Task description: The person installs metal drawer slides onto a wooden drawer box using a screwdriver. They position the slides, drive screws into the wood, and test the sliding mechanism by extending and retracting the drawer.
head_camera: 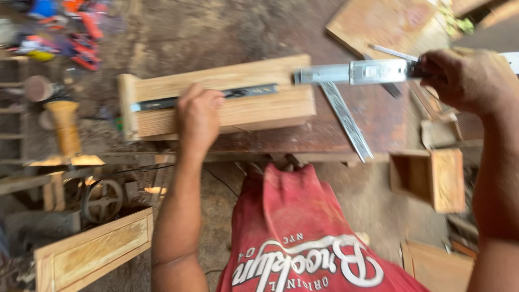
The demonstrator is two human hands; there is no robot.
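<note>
A light wooden drawer box point(254, 111) lies on its side on a dark wooden workbench point(324, 132). A dark metal slide rail point(248, 92) runs along its upper side. My left hand point(199, 116) presses on the drawer over that rail, fingers curled. My right hand point(464, 78) grips the end of a silvery metal drawer slide point(351, 72), held level just right of the drawer's end, its tip near the rail's end. The picture is blurred by motion.
Another silvery slide piece point(346, 121) lies diagonally on the bench. A small open wooden box point(432, 178) sits at the right. A panelled wooden drawer front point(92, 251) is at the lower left, colourful tools point(75, 32) at the top left, a plywood board point(378, 21) behind.
</note>
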